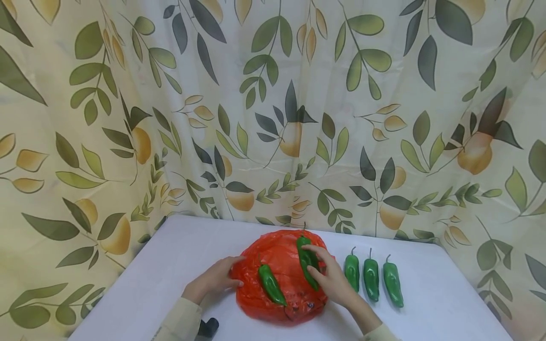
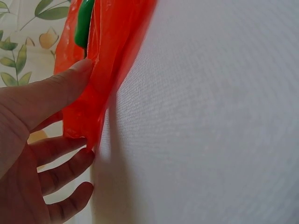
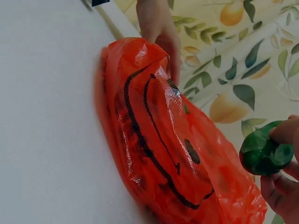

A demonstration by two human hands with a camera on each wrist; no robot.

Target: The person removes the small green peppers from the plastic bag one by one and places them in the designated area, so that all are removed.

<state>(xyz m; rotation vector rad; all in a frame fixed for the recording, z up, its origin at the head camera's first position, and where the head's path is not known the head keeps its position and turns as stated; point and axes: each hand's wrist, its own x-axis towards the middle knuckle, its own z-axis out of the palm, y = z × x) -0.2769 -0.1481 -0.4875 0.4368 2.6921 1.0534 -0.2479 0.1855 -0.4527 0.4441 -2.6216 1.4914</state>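
A red plastic bag (image 1: 256, 300) with black printed marks lies spread on the table. One green chili pepper (image 1: 271, 285) rests on its left part. My right hand (image 1: 330, 277) grips a second green pepper (image 1: 304, 253) over the bag's right side; in the right wrist view that pepper (image 3: 261, 154) shows end-on between thumb and fingers, apart from the bag (image 3: 154, 126). At the bag's left edge is my left hand (image 1: 219, 274). The left wrist view shows its thumb (image 2: 70, 86) on the red plastic (image 2: 105, 60), with fingers behind the edge, pinching it.
Three more green peppers stand in a row right of the bag: a left one (image 1: 351, 271), a middle one (image 1: 371, 279) and a right one (image 1: 393, 284). A small black object (image 1: 209, 327) lies by my left sleeve. A leaf-patterned curtain (image 1: 273, 118) hangs behind the white table (image 1: 145, 284).
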